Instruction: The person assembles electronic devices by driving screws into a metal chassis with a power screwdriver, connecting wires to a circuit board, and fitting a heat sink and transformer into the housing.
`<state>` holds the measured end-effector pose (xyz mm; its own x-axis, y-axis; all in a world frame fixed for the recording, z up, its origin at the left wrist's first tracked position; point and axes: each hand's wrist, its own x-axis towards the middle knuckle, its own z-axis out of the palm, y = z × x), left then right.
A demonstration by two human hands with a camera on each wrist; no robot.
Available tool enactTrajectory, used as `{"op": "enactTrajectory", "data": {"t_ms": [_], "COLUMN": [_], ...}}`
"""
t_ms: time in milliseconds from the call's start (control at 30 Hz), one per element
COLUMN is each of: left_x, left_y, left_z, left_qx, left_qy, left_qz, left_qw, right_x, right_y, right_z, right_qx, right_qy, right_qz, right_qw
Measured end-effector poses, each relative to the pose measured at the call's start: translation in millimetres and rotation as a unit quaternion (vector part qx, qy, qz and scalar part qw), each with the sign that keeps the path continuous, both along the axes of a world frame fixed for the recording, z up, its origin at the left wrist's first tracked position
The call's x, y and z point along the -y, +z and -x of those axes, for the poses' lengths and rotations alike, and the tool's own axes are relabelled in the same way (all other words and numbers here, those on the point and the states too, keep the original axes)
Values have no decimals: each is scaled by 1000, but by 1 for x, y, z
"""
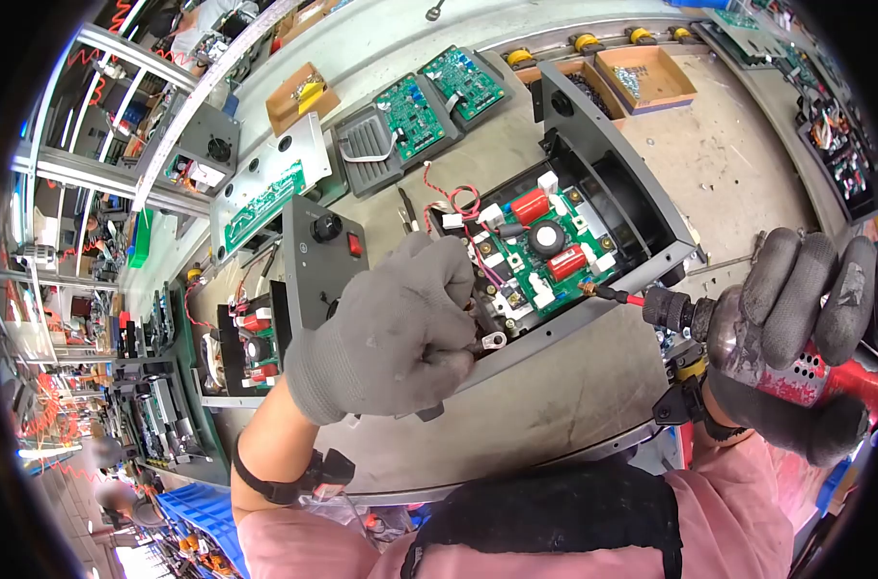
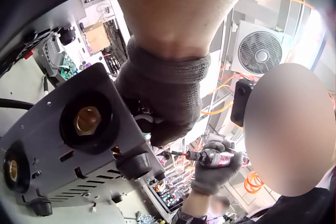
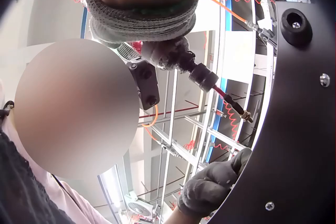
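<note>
In the head view, my gloved left hand (image 1: 391, 328) reaches over the near-left side of an open dark metal case (image 1: 555, 333), fingers curled. A silver ring terminal (image 1: 494, 341) shows beside its fingertips; what the fingers hold, if anything, is hidden. Inside the case lies a green circuit board (image 1: 538, 280) with red capacitors (image 1: 566, 261). My gloved right hand (image 1: 796, 328) grips a red and silver power driver (image 1: 748, 352), its bit aimed left over the case's near wall. Brass-coloured hardware (image 3: 246, 116) sits on the bit's tip, clear of the case.
Circuit boards in grey trays (image 1: 410, 116) lie behind the case. Cardboard boxes of small parts (image 1: 656, 82) stand at the back right. To the left is a dark panel (image 1: 314, 256) with a knob and red switch, beside another unit (image 1: 251, 347). Red wires (image 1: 466, 198) rise from the case.
</note>
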<state>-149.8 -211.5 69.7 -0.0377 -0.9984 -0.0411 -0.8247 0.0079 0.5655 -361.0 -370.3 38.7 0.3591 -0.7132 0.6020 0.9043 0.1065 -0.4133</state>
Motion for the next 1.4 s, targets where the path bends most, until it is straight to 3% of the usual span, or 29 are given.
{"op": "enactTrajectory", "data": {"t_ms": [67,167,300,433,500,567,633,767,833,900,1100,1333,1400], "left_x": [0,7,7,-1,-9,-14,-15,-18,-14,-11,-10,-12,-10], "left_y": [0,13,22,23,13,13,18,12,9,9,9,3,-6], "left_z": [-6,-11,-6,-2,-8,-8,-10,-13,-2,8,1,7,16], "left_qx": [-25,-2,154,182,67,58,176,258,268,308,214,239,238], "left_qy": [-62,-82,-102,-48,-39,-28,-62,-53,-41,48,89,77,80], "left_qz": [-27,-103,-147,-156,-134,-130,-125,-57,-45,-88,-7,47,85], "left_qw": [997,991,972,970,988,989,975,963,961,946,973,967,964], "right_x": [0,1,4,-3,-7,-10,-12,-13,-7,-3,10,36,31], "right_y": [1,4,9,13,13,13,13,10,2,1,2,14,14], "right_z": [3,7,11,0,-5,-9,-11,-13,-1,1,5,0,5], "right_qx": [-32,-82,-142,-119,-86,-54,-27,19,-89,-89,-92,-96,-103], "right_qy": [2,10,24,20,7,-9,-23,-44,38,48,94,148,136], "right_qz": [18,45,84,92,88,87,88,89,117,135,232,334,312], "right_qw": [999,996,986,988,992,995,996,995,988,986,964,926,934]}}
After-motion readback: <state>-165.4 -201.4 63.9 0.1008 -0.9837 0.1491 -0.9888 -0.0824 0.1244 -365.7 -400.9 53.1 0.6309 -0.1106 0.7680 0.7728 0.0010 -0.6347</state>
